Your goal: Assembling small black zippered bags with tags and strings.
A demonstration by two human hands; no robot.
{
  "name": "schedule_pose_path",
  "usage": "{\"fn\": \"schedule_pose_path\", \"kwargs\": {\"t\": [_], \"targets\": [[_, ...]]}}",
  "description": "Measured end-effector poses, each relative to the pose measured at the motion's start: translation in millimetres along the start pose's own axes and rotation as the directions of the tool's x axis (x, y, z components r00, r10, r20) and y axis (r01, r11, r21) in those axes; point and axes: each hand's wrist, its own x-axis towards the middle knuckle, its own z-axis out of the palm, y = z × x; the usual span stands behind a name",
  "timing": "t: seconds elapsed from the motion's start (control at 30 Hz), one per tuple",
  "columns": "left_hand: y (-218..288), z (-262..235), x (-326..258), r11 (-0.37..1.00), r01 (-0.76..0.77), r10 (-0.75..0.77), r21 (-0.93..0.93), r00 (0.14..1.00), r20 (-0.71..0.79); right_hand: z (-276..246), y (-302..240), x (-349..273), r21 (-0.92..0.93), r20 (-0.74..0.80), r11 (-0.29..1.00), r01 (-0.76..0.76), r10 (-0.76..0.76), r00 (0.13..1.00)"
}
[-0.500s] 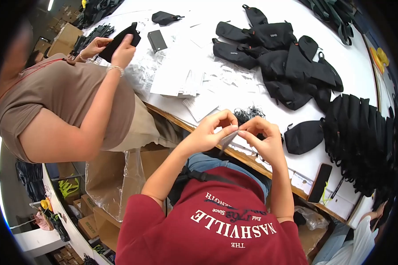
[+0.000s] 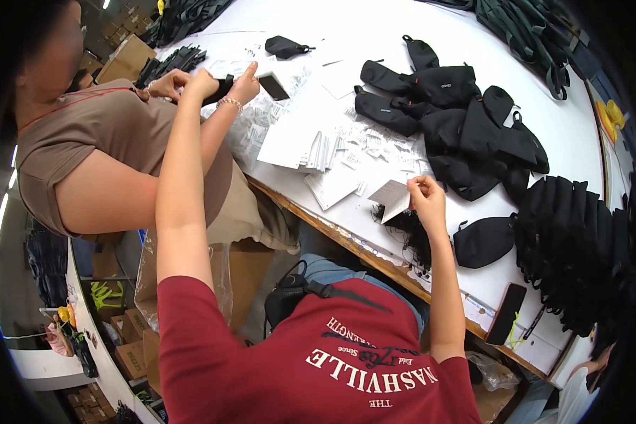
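— The left hand [image 2: 199,83] is stretched far out to my left, right up against the co-worker's hand [image 2: 246,76] with the bracelet. From here I see it curled, but I cannot tell whether it grips anything.

— What worries you there?

— Crowding. My forearm crosses in front of the co-worker's arm, so I judge a quick move by either of us could knock whatever that hand is on. The loose paper slips [image 2: 297,141] beside them could also scatter over the tabletop [image 2: 558,127].

— And further right?

— The right hand [image 2: 427,199] has thumb and fingers pressed together on a corner of a white paper tag [image 2: 394,199]. The tag hangs out to the left of the hand, just above the near edge of the tabletop, with a tuft of black cords [image 2: 413,237] right under it.

— So the grip is thin?

— I think so. It is held by one hand at one corner. If it slips, it could drop past the edge into my lap, or tangle in the cords.

— Anything else near?

— A black pouch [image 2: 482,242] lies just right of that hand. A dark phone [image 2: 506,314] sits at the very edge, where my elbow might nudge it off.
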Motion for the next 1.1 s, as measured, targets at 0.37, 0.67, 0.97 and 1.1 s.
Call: {"fn": "schedule_pose_path", "kwargs": {"t": [0.37,0.67,0.97,1.1], "targets": [[-48,-17,29,0.518,-0.353,0.676,-0.779,0.727,0.12,-19,6,-5,-0.561,-0.204,0.825,0.072,-0.222,0.954],[-32,-54,-86,0.869,-0.423,0.453,-0.257,0.888,0.071,-26,-16,-21,-0.519,-0.195,0.822,0.236,-0.382,0.903],[112,-84,-215,0.5,-0.866,0.771,0.005,0.442,-0.458,-33,-71,-48,-0.291,-0.165,0.894,0.341,-0.398,0.902],[163,-80,-277,0.296,-0.941,0.899,0.166,0.216,-0.381,-36,-116,-55,-0.121,-0.125,0.903,0.412,-0.425,0.896]]}}
